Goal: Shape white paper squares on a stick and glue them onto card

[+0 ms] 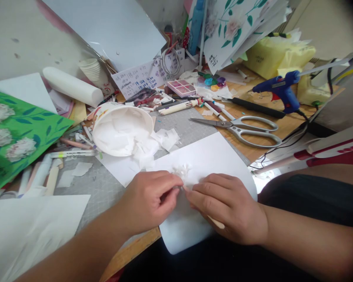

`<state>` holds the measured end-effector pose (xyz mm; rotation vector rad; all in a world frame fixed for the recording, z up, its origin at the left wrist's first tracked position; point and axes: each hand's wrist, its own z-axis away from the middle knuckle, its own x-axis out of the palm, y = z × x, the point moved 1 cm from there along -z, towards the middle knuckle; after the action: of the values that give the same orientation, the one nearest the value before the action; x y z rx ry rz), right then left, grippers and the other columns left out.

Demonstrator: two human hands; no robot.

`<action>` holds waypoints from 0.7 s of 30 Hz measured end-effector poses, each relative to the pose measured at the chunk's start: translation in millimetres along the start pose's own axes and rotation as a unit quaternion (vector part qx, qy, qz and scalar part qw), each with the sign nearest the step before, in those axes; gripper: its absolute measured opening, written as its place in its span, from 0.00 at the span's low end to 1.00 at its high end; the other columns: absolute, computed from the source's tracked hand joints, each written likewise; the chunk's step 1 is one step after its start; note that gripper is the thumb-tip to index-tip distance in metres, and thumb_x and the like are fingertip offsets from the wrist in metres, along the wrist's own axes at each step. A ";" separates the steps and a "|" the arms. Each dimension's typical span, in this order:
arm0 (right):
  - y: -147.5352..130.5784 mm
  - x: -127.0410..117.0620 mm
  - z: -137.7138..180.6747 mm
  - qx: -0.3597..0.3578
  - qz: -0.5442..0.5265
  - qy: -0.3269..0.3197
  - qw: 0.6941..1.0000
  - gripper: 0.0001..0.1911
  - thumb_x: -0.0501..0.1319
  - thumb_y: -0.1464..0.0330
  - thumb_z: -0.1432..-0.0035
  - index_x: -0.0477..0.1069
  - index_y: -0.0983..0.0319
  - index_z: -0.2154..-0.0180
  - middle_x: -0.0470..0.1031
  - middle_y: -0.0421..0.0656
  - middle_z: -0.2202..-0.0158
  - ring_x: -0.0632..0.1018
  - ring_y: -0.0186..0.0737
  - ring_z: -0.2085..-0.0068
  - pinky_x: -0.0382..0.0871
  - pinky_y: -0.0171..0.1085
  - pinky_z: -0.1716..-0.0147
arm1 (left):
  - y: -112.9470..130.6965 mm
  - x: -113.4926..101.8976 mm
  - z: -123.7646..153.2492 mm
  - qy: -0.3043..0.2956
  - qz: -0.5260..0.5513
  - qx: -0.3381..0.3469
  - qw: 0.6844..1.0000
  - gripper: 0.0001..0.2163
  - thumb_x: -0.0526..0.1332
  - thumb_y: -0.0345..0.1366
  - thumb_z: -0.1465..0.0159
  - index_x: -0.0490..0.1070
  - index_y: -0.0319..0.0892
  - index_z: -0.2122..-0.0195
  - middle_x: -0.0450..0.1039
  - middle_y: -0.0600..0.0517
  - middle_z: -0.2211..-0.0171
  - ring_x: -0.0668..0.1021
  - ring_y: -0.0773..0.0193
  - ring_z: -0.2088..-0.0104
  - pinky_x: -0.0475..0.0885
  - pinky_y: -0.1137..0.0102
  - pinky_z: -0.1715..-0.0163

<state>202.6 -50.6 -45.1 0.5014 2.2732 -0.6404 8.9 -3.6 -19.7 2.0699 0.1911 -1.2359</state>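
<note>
A white sheet of paper [210, 154] lies under both hands and overhangs the table's front edge. On it sits a small cluster of white paper petals [182, 170]. My left hand [151, 196] is closed in a pinch at the near edge of the cluster; what is between its fingertips is too small to make out. My right hand [231, 205] is closed round a thin wooden stick [216, 222], whose rounded end shows below the palm. The stick's other end lies near the left fingertips, partly hidden by the right fingers.
Behind the hands a tipped paper tub [98, 131] spills white paper scraps [166, 139]. Large scissors [238, 128] lie to the right, with a blue glue gun [285, 92] beyond. A green painted flower sheet [26, 133] is at left. Markers and papers crowd the back.
</note>
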 end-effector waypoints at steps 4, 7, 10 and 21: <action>0.4 0.4 -0.2 -0.004 0.004 -0.001 1.000 0.10 0.58 0.75 0.42 0.73 0.69 0.58 0.78 0.47 0.64 0.72 0.42 0.69 0.69 0.41 0.72 | -2.5 1.2 1.9 -0.029 -0.014 0.008 0.999 0.12 0.55 0.23 0.40 0.75 0.41 0.61 0.69 0.55 0.77 0.70 0.69 0.77 0.63 0.73 0.76; -0.7 -1.6 1.6 -0.005 -0.008 0.007 1.000 0.10 0.59 0.76 0.44 0.72 0.69 0.58 0.78 0.47 0.65 0.73 0.42 0.69 0.70 0.41 0.71 | -4.3 2.3 3.3 -0.030 -0.033 0.017 0.999 0.12 0.54 0.23 0.40 0.75 0.40 0.62 0.69 0.54 0.77 0.71 0.68 0.76 0.63 0.72 0.76; 0.0 -10.3 2.1 0.008 -0.056 0.040 0.998 0.08 0.59 0.77 0.44 0.70 0.69 0.60 0.76 0.47 0.70 0.74 0.41 0.68 0.70 0.39 0.70 | -5.5 3.1 4.1 -0.022 -0.047 0.024 0.998 0.11 0.54 0.23 0.41 0.75 0.39 0.63 0.69 0.54 0.78 0.71 0.67 0.77 0.63 0.72 0.77; 63.7 -34.6 -61.2 0.162 -0.078 -0.058 0.982 0.10 0.50 0.71 0.34 0.70 0.63 0.63 0.72 0.43 0.68 0.73 0.36 0.65 0.66 0.35 0.63 | -2.2 4.9 1.6 -0.027 -0.072 -0.025 0.997 0.08 0.55 0.27 0.40 0.74 0.40 0.72 0.66 0.55 0.80 0.70 0.67 0.79 0.61 0.72 0.78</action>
<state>226.5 29.9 -0.9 0.4273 2.1213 -1.1001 9.3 -4.0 -25.2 2.0071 0.3475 -1.3575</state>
